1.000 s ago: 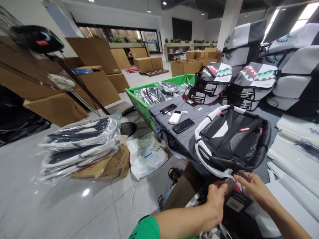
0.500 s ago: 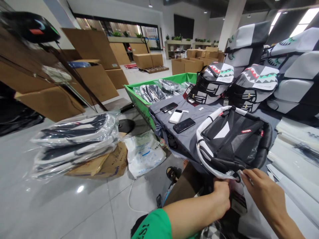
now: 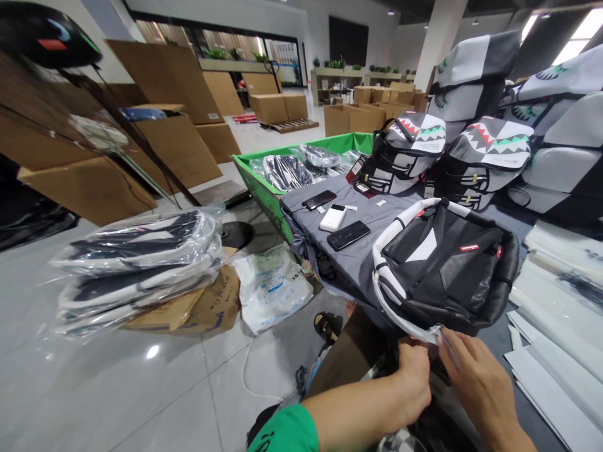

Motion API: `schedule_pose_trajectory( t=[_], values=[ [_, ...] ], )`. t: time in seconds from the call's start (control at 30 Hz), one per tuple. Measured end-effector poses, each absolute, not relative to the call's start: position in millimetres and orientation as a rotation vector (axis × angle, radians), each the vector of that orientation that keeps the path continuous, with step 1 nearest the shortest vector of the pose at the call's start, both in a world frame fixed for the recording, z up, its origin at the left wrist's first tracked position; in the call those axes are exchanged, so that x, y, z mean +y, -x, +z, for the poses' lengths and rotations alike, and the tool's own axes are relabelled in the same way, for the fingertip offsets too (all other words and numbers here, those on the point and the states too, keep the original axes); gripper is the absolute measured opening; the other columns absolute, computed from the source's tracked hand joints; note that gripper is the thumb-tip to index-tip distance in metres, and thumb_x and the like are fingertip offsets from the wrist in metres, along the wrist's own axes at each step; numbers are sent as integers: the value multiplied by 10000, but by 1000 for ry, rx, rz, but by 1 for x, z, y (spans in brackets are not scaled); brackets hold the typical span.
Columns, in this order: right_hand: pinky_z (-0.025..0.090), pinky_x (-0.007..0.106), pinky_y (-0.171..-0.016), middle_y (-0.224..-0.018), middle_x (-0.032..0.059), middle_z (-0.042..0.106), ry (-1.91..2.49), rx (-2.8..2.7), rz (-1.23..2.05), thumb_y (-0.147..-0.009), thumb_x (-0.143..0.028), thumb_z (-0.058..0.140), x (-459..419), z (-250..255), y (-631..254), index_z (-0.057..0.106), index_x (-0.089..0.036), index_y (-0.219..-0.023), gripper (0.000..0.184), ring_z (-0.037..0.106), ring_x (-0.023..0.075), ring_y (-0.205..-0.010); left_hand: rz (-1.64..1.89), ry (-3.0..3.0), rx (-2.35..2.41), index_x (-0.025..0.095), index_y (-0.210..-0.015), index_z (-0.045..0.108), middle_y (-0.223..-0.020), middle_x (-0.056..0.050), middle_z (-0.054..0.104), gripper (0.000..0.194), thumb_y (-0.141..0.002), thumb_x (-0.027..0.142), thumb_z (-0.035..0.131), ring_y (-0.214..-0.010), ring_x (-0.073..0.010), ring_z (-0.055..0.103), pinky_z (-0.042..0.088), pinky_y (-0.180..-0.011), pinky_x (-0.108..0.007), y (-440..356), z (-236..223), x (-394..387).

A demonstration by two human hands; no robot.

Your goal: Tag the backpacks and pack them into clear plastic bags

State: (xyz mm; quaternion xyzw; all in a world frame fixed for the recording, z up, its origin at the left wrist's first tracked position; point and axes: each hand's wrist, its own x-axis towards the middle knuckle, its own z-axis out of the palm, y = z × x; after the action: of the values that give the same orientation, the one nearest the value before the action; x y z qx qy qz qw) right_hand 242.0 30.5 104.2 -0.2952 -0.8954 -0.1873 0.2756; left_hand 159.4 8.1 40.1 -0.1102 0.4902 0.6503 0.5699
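Logged from my remote feed.

Item: black backpack [image 3: 443, 270] with white piping, lying on grey cloth [image 3: 301, 210], its white-trimmed edge nearest me.
Left hand [image 3: 409, 376]: clenched on that trim, fingers curled round.
Right hand [image 3: 478, 389]: pinching clear plastic film [image 3: 443, 339] at the same edge, just beside the left hand.

Relative to the backpack:
Beyond: two shark-mouth backpacks [image 3: 485, 154].
Left, near: black smartphone [image 3: 348, 235] and white power bank [image 3: 333, 218].
Further left: green-rimmed bin [image 3: 301, 147] of plastic-wrapped bags.
Right: stacked white sheets [image 3: 556, 295].
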Motion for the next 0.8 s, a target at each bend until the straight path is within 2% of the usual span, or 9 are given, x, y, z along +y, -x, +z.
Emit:
schedule_pose_trajectory(
  t=[0.13, 0.37, 0.6, 0.7, 0.8],
  values=[
    [460, 320, -815, -926, 94, 708, 765, -2392, -482, -1053, -231, 391, 23, 101, -249, 617, -118, -1140, 268, 613, 194, -814, 1502, 267, 1062, 208, -811, 647, -866, -47, 731, 299, -573, 245, 824, -903, -254, 667, 511, -882, -385, -153, 55, -5],
    [419, 327, -731, -832, 82, 699, 748, -2385, -584, -1041, -194, 405, 26, 95, -262, 654, -121, -1120, 271, 567, 193, -768, 1578, 112, 959, 161, -802, 688, -892, -92, 744, 408, -487, 288, 914, -947, -290, 675, 484, -964, -434, -154, 46, -4],
    [400, 304, -697, -775, 40, 667, 752, -2305, -540, -1030, -189, 472, 35, 96, -251, 639, -144, -1002, 175, 531, 171, -714, 1614, 104, 943, 150, -879, 754, -929, -90, 747, 626, -432, 530, 972, -900, -256, 659, 488, -919, -399, -157, 55, -6],
    [417, 297, -687, -830, 60, 655, 869, -2194, -627, -1036, -282, 484, 39, 90, -248, 638, -158, -1027, 199, 553, 179, -725, 1599, 96, 941, 141, -863, 741, -889, -79, 730, 684, -445, 644, 940, -859, -229, 641, 485, -888, -374, -156, 62, -2],
    [428, 290, -623, -828, 64, 641, 1080, -2104, -417, -1033, -478, 439, 43, 82, -250, 610, -182, -1040, 342, 595, 187, -712, 1579, 122, 1010, 144, -870, 720, -874, -65, 720, 728, -460, 719, 898, -835, -212, 627, 480, -861, -356, -156, 67, 4]
  ],
)
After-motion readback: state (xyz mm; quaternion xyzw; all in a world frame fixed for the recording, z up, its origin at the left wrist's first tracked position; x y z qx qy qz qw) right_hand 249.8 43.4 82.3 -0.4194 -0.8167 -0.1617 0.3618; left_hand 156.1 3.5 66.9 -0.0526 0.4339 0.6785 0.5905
